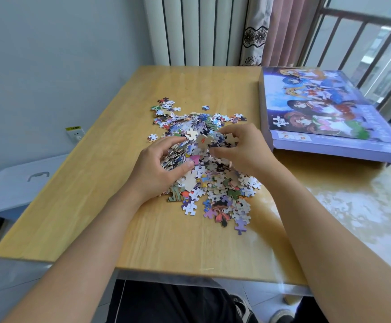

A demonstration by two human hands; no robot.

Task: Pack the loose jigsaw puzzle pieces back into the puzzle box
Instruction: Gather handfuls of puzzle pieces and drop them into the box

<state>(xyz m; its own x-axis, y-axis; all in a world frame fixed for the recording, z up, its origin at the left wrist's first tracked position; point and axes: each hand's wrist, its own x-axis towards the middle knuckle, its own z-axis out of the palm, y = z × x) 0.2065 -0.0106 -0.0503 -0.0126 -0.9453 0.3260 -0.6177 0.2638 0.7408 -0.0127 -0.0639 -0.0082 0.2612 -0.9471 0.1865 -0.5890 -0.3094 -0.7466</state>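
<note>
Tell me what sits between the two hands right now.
In the head view, a heaped clump of puzzle pieces sits between the left hand and the right hand. Both cup it from either side, above the table.

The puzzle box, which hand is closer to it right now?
Right. The right hand grips pieces at the pile's box-side edge, beside the puzzle box; the left hand is on the pile's far side.

Both hands, left (164,164) and right (241,148), cupped around a heap of puzzle pieces (203,164) on the wooden table (96,194), closed puzzle box (324,113) alongside.
</note>
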